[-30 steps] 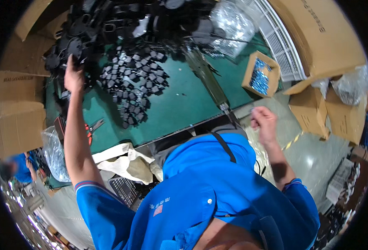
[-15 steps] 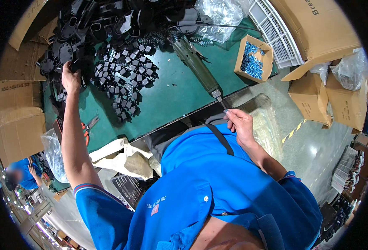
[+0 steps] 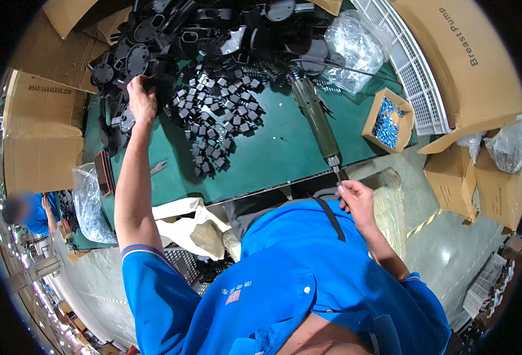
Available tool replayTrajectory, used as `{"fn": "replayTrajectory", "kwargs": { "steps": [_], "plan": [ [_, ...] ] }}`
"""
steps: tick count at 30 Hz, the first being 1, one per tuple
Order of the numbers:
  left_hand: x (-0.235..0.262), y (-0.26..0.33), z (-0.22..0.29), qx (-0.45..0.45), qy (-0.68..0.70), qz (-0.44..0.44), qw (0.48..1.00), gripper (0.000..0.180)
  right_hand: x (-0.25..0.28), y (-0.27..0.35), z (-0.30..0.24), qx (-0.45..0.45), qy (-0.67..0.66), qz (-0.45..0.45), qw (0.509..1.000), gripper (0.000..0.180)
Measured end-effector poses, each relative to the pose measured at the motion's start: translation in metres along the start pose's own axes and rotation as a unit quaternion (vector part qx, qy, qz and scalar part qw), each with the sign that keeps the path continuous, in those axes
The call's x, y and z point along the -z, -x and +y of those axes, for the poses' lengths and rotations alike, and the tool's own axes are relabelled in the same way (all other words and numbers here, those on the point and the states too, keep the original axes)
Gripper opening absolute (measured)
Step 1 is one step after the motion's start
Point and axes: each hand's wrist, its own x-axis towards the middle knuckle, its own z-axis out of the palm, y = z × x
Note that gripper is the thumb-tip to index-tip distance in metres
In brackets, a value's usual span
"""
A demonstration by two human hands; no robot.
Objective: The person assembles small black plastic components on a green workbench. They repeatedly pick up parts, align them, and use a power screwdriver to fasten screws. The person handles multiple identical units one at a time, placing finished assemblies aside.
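Note:
My left hand [image 3: 140,98] reaches far out to a heap of black plastic housings [image 3: 172,35] at the back of the green table [image 3: 273,160]; its fingers curl around one black piece at the heap's edge. A grey-green electric screwdriver [image 3: 315,115] lies slanted on the table with its tip over the near edge. My right hand [image 3: 355,200] is at that tip, thumb and fingers pinched on the bit [image 3: 338,175]. Whether a screw sits between the fingers is hidden.
Several small black square parts [image 3: 219,118] lie mid-table. A small cardboard box of blue screws [image 3: 385,121], a clear bag [image 3: 353,47] and a white crate [image 3: 418,83] are at the right. Cardboard boxes [image 3: 36,136] flank the table. Another person [image 3: 30,210] works far left.
My right hand came in from the right, down to the screwdriver's tip, and pinched it. My left hand stayed at the heap of black housings.

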Motion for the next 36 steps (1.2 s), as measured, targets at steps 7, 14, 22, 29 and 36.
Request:
{"fn": "replayTrajectory", "kwargs": {
  "steps": [7, 14, 22, 29, 36],
  "plan": [
    [0.027, 0.0, -0.003, 0.105, 0.018, -0.065, 0.992, 0.023, -0.025, -0.045, -0.097, 0.333, 0.219, 0.009, 0.917, 0.024],
    [0.14, 0.013, 0.093, -0.064, 0.343, -0.267, 0.898, 0.032, -0.119, -0.168, -0.151, 0.445, 0.365, -0.078, 0.814, 0.02],
    [0.091, 0.125, 0.2, -0.334, 0.183, -0.497, 0.78, 0.053, -0.167, -0.19, -0.139, 0.394, 0.499, -0.152, 0.757, 0.03],
    [0.022, 0.142, 0.23, -0.395, 0.225, -0.255, 0.853, 0.041, -0.15, -0.198, -0.138, 0.354, 0.415, -0.144, 0.826, 0.023],
    [-0.005, 0.091, 0.171, -0.187, 0.075, -0.183, 0.962, 0.01, -0.11, -0.167, -0.15, 0.236, 0.08, -0.217, 0.944, 0.027]
  ]
}}
